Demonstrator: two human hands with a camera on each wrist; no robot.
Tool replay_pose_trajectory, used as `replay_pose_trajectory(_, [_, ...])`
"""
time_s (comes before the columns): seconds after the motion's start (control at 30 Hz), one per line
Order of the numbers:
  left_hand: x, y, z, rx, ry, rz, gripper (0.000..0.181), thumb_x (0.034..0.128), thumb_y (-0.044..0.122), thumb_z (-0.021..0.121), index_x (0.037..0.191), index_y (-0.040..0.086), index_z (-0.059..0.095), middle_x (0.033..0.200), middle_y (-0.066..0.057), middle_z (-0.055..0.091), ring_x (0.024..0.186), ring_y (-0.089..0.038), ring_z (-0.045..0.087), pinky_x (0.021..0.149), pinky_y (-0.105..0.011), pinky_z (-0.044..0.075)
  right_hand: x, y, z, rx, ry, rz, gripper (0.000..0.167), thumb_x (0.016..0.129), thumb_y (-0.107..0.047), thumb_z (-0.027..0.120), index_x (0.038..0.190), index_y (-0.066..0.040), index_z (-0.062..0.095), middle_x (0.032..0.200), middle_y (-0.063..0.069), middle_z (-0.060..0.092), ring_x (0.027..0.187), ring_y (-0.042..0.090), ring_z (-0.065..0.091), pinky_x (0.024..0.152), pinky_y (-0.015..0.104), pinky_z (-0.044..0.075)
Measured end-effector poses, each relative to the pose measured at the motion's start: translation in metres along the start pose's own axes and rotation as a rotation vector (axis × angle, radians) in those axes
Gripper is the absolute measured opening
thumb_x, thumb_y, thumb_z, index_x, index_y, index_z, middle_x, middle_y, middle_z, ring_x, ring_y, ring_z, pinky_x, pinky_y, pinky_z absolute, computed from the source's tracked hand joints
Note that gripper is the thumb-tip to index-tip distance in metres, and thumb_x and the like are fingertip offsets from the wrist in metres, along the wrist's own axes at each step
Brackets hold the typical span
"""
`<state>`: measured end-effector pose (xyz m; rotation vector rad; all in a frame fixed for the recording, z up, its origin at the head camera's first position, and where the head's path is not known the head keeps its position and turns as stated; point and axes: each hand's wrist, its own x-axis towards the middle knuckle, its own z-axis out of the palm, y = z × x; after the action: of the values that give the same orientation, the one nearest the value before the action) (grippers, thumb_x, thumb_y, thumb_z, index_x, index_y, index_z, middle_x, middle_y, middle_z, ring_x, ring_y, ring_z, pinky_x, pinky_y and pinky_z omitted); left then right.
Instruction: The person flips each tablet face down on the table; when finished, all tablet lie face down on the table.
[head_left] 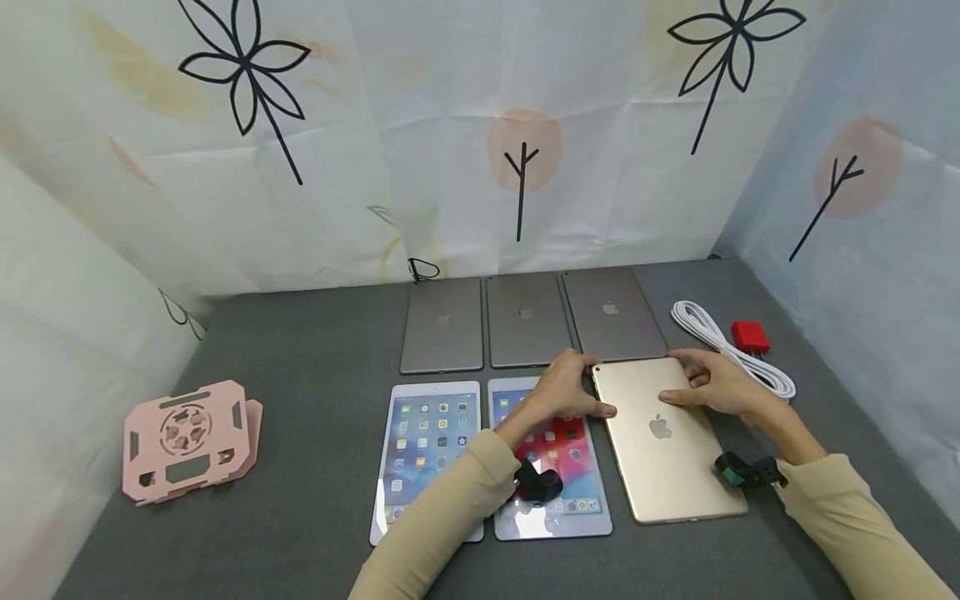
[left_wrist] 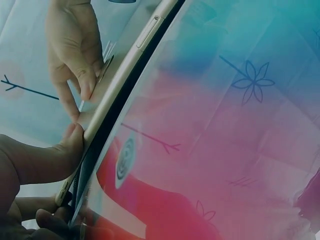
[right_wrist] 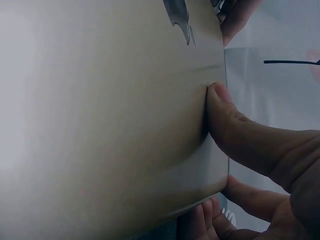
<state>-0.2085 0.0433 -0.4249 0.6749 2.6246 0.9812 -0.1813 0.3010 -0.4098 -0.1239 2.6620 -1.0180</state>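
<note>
A gold tablet lies back side up at the right end of the front row, its apple logo showing. My left hand grips its far left corner, the thumb on the left edge. At the far right corner my right hand holds it with the thumb flat on the back and the other fingers curled at the edge, as the right wrist view also shows. Beside it, under my left wrist, is a white-framed tablet with a lit red and blue screen. Another lit tablet lies further left.
Three grey tablets lie face down in the back row, among them the left one and the right one. A coiled white cable and a red plug adapter sit at the right. At the far left is a pink stand.
</note>
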Motion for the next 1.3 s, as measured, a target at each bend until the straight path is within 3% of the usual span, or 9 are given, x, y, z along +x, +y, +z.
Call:
replay_pose_trajectory(0.43, [0.0019, 0.0007, 0.0009, 0.060, -0.013, -0.038, 0.077, 0.0755, 0.039, 0.091, 0.141, 0.012, 0.062, 0.132, -0.007, 0.061, 0.117, -0.017, 0.056, 0.097, -0.025, 0.047, -0.0006, -0.0012, -0.0012, -0.076, -0.029, 0.029, 0.090, 0.088, -0.037, 0.080, 0.149, 0.012, 0.036, 0.123, 0.034, 0.051, 0.105, 0.039, 0.053, 0.084, 0.046, 0.053])
replay_pose_trajectory(0.7, [0.0007, 0.0009, 0.0044, 0.112, 0.004, 0.005, 0.074, 0.0749, 0.039, 0.091, 0.138, 0.011, 0.065, 0.129, -0.008, 0.062, 0.108, -0.016, 0.057, 0.089, -0.022, 0.048, -0.0016, -0.0008, -0.0006, -0.110, -0.036, 0.031, 0.092, 0.086, -0.038, 0.083, 0.147, 0.015, 0.037, 0.135, 0.044, 0.044, 0.120, 0.055, 0.049, 0.094, 0.063, 0.051])
replay_pose_trajectory(1.3, [-0.0011, -0.0002, 0.0025, 0.109, -0.004, 0.023, 0.073, 0.0757, 0.040, 0.091, 0.138, 0.012, 0.064, 0.130, -0.007, 0.062, 0.113, -0.017, 0.058, 0.097, -0.024, 0.050, -0.0027, 0.0000, 0.0006, -0.139, -0.006, -0.009, 0.087, 0.086, -0.032, 0.084, 0.144, 0.016, 0.040, 0.132, 0.044, 0.046, 0.117, 0.056, 0.051, 0.090, 0.062, 0.053])
